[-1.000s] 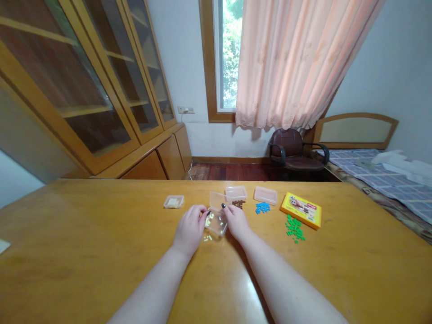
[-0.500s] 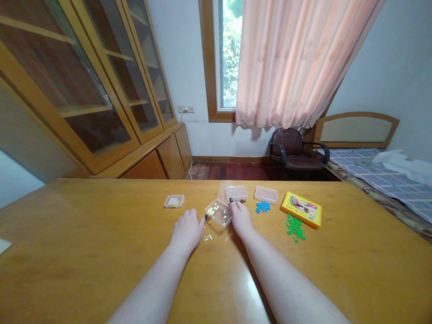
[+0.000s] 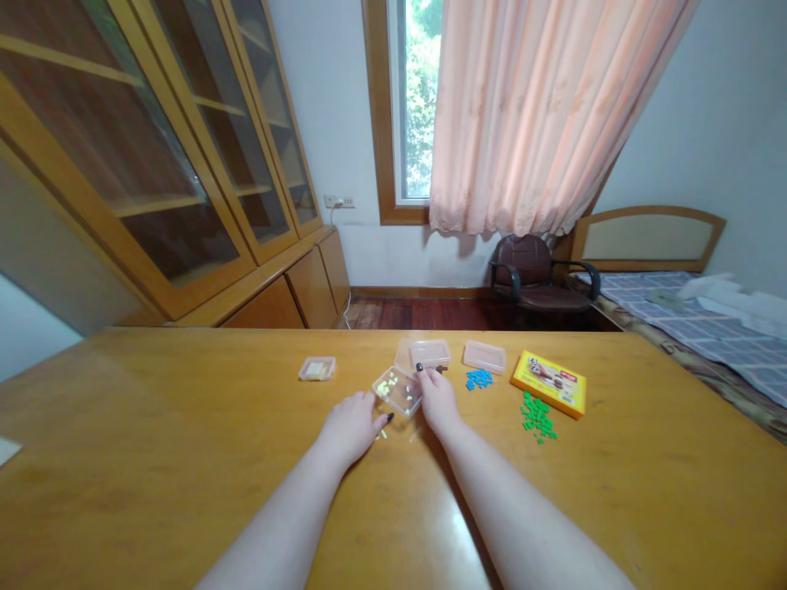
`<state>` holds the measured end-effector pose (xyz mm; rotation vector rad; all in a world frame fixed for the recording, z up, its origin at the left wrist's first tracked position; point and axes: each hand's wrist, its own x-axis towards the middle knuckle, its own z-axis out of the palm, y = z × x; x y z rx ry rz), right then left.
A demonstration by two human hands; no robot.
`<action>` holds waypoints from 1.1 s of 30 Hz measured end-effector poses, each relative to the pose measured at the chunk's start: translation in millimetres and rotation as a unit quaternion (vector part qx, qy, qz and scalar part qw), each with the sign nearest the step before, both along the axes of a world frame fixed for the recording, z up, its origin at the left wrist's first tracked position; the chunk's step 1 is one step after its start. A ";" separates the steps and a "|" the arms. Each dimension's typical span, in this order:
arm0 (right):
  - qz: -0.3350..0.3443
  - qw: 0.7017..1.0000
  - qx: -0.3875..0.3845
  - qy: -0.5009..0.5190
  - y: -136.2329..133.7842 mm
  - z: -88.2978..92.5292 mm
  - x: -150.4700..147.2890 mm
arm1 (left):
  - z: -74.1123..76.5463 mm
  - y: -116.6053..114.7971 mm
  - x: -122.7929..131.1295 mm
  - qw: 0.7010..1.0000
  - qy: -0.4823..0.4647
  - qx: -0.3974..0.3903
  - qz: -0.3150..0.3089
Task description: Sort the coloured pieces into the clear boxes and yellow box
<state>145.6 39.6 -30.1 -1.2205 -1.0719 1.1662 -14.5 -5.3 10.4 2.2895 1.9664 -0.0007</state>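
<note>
My right hand (image 3: pixel 438 401) grips the right side of a clear plastic box (image 3: pixel 402 404), thumb on its rim. Small pale yellow bricks (image 3: pixel 388 385) lie inside that box. Just left of the box, my left hand (image 3: pixel 349 428) rests low over the table, thumb stretched out and apart from the fingers. A few loose pale pieces (image 3: pixel 384 434) are on the wood by the left thumb, partly hidden by it. Behind the right hand stands another clear box (image 3: pixel 430 352), with some brown pieces (image 3: pixel 441 369) beside it.
On the wooden table (image 3: pixel 184 442), a small clear box with pale contents (image 3: pixel 317 369) stands left. To the right are a third clear box (image 3: pixel 484 356), blue bricks (image 3: pixel 479 378), a yellow carton (image 3: pixel 549 383) and green bricks (image 3: pixel 538 417). A chair (image 3: pixel 534 274) is beyond.
My left hand has shifted slightly down, and its thumb has moved away from the box toward the loose pale pieces. The right hand still holds the box in nearly the same place.
</note>
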 end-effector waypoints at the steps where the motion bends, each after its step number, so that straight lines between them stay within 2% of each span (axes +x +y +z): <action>1: 0.003 1.000 -0.001 0.004 -0.4 0.4 -0.2 | -0.5 0.1 -0.3 1.000 0.002 -0.007 -0.001; 7: 0.001 1.000 -0.010 -0.006 -1.6 2.3 -1.0 | -3.6 3.5 -0.9 0.999 0.004 -0.035 0.003; 24: 0.009 0.998 0.007 -0.065 -0.2 -3.2 -1.9 | -5.8 6.6 -1.7 1.000 -0.010 -0.023 0.009; 33: 0.022 0.997 0.012 -0.078 -1.9 0.4 -0.4 | -6.3 6.8 -1.3 0.999 -0.029 -0.024 0.013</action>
